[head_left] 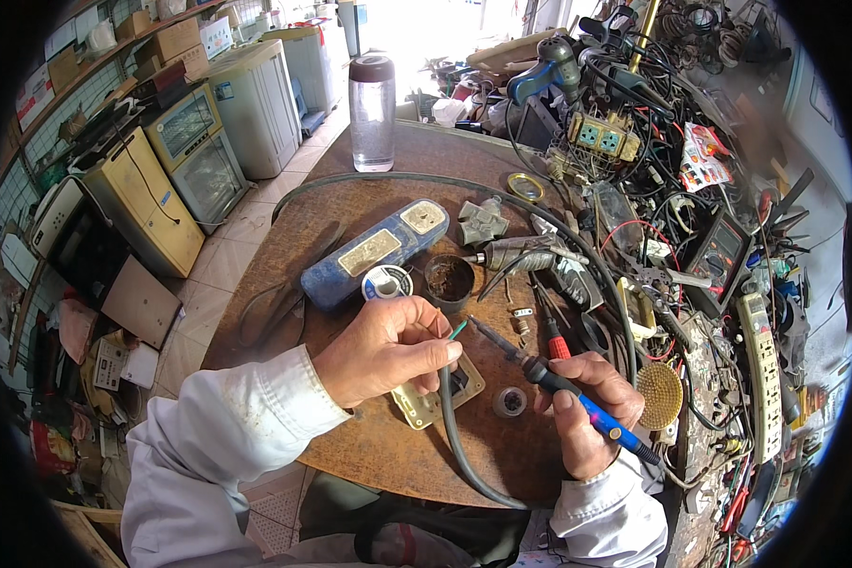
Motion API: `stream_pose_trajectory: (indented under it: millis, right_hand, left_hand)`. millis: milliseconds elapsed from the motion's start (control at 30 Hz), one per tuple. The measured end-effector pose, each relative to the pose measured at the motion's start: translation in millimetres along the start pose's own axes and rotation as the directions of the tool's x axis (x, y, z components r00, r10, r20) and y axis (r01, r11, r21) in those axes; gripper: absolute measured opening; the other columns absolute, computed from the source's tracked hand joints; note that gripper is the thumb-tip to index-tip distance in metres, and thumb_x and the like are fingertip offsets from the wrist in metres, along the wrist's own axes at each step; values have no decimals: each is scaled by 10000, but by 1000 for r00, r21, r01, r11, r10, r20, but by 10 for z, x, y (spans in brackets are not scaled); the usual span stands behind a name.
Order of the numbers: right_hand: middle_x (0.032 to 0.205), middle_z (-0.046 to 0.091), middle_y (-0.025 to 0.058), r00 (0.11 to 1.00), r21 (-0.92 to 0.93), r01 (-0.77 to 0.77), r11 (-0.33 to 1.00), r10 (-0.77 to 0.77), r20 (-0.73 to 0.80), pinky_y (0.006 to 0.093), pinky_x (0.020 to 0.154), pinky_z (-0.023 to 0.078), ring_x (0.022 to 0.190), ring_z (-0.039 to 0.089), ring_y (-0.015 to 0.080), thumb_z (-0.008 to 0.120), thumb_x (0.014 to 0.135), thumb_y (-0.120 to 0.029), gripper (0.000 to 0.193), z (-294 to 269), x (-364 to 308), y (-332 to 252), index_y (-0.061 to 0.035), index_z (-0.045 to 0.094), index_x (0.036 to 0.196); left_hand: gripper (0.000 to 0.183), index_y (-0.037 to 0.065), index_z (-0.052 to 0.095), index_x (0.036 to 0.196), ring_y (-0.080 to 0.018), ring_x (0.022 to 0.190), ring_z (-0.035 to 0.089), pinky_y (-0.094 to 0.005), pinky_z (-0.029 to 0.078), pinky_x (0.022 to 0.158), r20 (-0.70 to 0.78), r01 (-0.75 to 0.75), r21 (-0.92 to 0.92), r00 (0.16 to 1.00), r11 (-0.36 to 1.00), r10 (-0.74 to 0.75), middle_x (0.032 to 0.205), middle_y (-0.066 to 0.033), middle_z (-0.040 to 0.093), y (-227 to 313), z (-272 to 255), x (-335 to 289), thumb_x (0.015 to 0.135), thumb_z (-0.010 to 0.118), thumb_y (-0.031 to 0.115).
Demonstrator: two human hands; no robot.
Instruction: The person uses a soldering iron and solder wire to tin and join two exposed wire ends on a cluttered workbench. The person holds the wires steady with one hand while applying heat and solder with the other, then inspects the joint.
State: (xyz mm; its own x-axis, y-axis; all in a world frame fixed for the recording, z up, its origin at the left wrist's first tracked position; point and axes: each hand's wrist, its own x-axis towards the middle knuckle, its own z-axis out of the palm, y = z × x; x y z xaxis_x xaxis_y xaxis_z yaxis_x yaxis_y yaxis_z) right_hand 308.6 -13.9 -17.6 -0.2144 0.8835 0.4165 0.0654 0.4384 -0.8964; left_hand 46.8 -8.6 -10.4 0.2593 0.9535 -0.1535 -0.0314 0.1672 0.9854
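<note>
Evidently pinches a green wire [458, 329] in left hand [388, 346], likely to steady its end; has white spool [400, 277] and dark pot [452, 304] just beyond, probably for reach; grips blue soldering iron [546, 377] in right hand [589, 445], aimed at the wire.

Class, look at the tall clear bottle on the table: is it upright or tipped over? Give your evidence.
Upright: the bottle stands on its base toward the far end of the table, its dark lid uppermost.

Bright daylight is pouring in from the far opening [450, 33], burning out to white. Fisheye distortion is bending the left shelf [90, 71], and black is ringing the edges.
</note>
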Motion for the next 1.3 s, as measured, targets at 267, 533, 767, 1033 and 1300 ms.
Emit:
stream_pose_trajectory:
  millis: [267, 533, 767, 1033, 1300]
  right_hand:
    - [845, 664, 102, 1000, 39, -10, 999, 10, -6, 263, 689, 506, 726, 640, 138, 661, 845, -93, 186, 18, 3, -16, 30, 671, 985]
    - [850, 662, 102, 1000, 43, -22, 999, 22, -8, 262, 683, 510, 725, 647, 138, 656, 846, -84, 184, 21, 3, -41, 31, 666, 989]
    - [848, 663, 103, 1000, 27, -10, 1000, 10, -14, 266, 686, 509, 724, 646, 141, 657, 833, -87, 195, 10, 2, -2, 30, 675, 988]
    - [850, 667, 102, 999, 25, -31, 999, 31, -20, 268, 696, 503, 735, 640, 144, 672, 829, -116, 208, 18, -3, -23, 25, 679, 982]
    - [857, 671, 111, 999, 17, -30, 999, 31, -23, 275, 701, 509, 740, 642, 149, 669, 827, -109, 200, 15, -4, -19, 27, 676, 974]
  left_hand:
    - [223, 23, 566, 1023, -86, 648, 624, -226, 528, 603, -4, 14, -18, 1000, 1000, -14, 846, -43, 655, -4, 4, 6, 922, 704, 166]
    - [222, 27, 565, 1017, -84, 650, 625, -227, 527, 604, -7, 20, -16, 1000, 1000, -20, 853, -45, 661, 8, 9, -2, 921, 705, 169]
    - [218, 26, 566, 1018, -83, 650, 632, -221, 537, 604, 1, 6, -9, 1000, 1000, -6, 858, -50, 667, 9, 8, 6, 923, 701, 168]
    - [215, 22, 567, 1029, -88, 651, 629, -227, 534, 602, -5, 9, -15, 1000, 1000, -9, 858, -57, 668, -6, -2, -5, 926, 695, 159]
    - [209, 25, 569, 1021, -90, 650, 628, -227, 531, 600, -5, 10, -7, 1000, 1000, -10, 856, -59, 668, 2, 4, 0, 924, 697, 159]
